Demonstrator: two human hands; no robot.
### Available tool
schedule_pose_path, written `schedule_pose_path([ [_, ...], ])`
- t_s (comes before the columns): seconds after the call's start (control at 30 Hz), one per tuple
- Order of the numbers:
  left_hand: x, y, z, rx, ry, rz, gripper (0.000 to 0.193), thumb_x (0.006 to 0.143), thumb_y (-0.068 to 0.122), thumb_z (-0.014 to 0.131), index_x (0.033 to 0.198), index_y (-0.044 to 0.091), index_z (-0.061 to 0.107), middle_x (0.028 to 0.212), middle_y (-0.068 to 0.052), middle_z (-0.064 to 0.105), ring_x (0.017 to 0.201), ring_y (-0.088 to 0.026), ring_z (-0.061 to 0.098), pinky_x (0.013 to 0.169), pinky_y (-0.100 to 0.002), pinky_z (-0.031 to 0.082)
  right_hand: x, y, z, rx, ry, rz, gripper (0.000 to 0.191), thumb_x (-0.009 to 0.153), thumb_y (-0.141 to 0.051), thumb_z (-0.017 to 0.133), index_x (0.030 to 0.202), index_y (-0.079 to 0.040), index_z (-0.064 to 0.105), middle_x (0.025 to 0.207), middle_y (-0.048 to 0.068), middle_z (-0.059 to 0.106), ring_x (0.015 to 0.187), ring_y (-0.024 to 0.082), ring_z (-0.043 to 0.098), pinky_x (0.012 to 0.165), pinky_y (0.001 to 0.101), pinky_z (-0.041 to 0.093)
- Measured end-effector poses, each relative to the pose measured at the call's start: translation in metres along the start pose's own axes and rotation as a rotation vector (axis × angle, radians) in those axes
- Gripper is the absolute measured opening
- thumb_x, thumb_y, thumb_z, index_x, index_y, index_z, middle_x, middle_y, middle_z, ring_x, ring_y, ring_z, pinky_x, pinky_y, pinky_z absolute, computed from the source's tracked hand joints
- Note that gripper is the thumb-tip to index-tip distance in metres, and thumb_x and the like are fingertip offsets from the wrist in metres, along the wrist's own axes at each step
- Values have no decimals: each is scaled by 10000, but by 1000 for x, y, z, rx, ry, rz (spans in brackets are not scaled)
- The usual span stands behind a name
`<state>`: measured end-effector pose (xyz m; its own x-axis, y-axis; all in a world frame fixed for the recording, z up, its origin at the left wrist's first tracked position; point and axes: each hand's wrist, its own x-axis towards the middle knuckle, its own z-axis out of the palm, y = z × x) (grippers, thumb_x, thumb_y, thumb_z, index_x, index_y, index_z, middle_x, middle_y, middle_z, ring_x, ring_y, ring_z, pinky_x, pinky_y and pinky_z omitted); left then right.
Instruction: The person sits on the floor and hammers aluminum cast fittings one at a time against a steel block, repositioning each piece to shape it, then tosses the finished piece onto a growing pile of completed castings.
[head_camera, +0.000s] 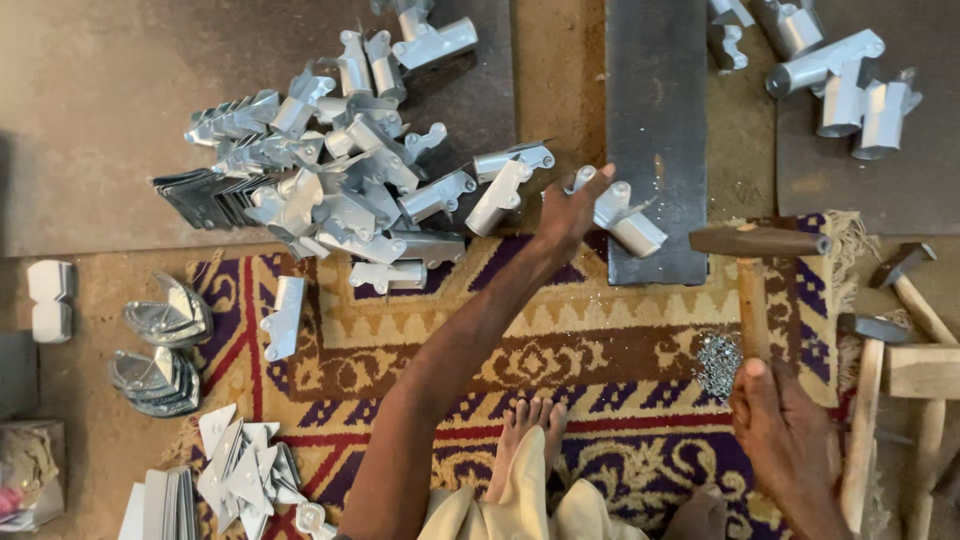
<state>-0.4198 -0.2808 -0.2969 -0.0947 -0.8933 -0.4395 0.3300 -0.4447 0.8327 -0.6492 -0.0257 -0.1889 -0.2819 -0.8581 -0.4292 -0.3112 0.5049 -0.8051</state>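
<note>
A small silver metal fitting (625, 215) is steadied on the dark steel plate (655, 100), pinched by the fingers of the left hand (570, 215) so it lies flat for striking. A wooden-handled hammer (755, 245) is gripped in the closed right hand (785, 425). A heap of fittings (340, 180) is kept within reach on the floor.

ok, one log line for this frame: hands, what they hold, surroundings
left hand: on metal bracket atop dark slab | right hand: gripping hammer | nearby: bracket pile, rivets, patterned rug
</note>
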Motion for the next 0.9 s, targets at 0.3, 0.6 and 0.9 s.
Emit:
schedule_pose_path([
  [0.3,13,-2,-9,83,-37,5,472,906,327,753,1092,-97,662,999,-224,744,870,-263,743,796,-419,626,23,-34,12,-575,-79,-228,457,1049,-455,466,1005,-13,576,495,46,502,350,170,449,300,385,350],
  [0.6,-5,1,-32,-254,-251,-65,481,943,368,752,1198,4,568,1100,-227,689,1038,-336,661,967,-480,531,29,12,37,121,-187,161,528,1040,-558,419,819,-83,487,559,3,362,412,107,301,350,316,281],
  [0.9,-49,20,-51,-905,-172,-185,555,922,596,632,999,50,569,999,-166,643,924,-342,672,813,-507,587,55,37,73,309,-259,361,543,1041,-584,361,926,-78,520,600,12,383,444,127,363,396,331,351],
])
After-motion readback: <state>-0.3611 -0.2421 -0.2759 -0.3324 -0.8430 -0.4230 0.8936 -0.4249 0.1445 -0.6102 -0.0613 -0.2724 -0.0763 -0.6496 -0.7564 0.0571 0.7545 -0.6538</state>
